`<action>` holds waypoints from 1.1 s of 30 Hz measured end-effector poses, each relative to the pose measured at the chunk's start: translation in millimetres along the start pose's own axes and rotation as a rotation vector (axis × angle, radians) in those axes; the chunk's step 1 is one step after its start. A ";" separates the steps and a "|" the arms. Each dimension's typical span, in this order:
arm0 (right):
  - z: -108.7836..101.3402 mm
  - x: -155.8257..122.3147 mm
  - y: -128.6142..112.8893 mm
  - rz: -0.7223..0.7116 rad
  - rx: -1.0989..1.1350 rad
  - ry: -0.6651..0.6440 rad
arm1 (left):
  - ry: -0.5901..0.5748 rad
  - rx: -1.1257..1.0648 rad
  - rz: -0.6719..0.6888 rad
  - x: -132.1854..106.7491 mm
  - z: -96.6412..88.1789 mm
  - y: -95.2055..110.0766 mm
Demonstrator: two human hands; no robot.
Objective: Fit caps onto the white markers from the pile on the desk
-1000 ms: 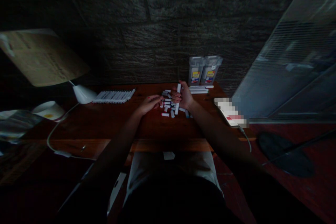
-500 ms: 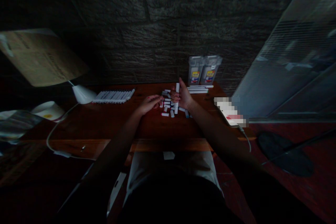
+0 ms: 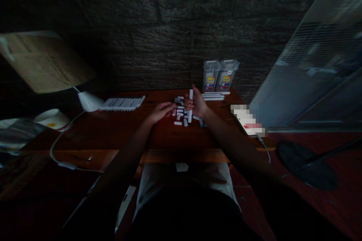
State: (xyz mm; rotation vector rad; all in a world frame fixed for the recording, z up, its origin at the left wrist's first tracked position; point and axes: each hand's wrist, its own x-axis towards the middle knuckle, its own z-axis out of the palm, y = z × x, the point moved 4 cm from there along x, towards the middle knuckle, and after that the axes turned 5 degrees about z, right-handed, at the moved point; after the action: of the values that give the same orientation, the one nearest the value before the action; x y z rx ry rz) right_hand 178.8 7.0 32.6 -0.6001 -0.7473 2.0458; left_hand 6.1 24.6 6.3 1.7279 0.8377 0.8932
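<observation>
A white marker [image 3: 190,107] stands nearly upright in my right hand [image 3: 199,104], whose fingers are closed round it. Below and beside it lies a loose pile of short marker caps [image 3: 178,123], white with coloured ends. My left hand [image 3: 161,112] is at the left edge of that pile, fingertips drawn together by the caps. Whether a cap is pinched in them is too dark to make out. Several capless-looking or whole markers [image 3: 214,98] lie behind my right hand.
Two clear plastic cases [image 3: 210,77] stand against the brick wall. A row of markers [image 3: 122,104] lies at the left, near a lamp base [image 3: 89,101] and a paper bowl [image 3: 52,119]. A phone [image 3: 245,119] with a cable is at the right edge of the wooden table [image 3: 121,135].
</observation>
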 end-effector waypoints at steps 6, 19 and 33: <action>-0.4 -0.3 -0.5 -0.008 -0.007 0.018 | 0.008 0.005 0.001 0.2 -0.4 -0.9; -0.4 -0.8 0.1 0.006 -0.004 0.021 | 0.007 0.014 0.003 -0.2 -0.7 -0.5; 0.3 -3.0 -1.2 0.001 -0.003 0.027 | 0.009 -0.009 -0.011 -0.6 0.8 2.0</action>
State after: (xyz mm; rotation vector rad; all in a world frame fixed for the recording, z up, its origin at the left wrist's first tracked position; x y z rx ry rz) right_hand 180.9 5.0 34.1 -0.6285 -0.7340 2.0342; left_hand 6.7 23.1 7.9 1.7113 0.8475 0.8966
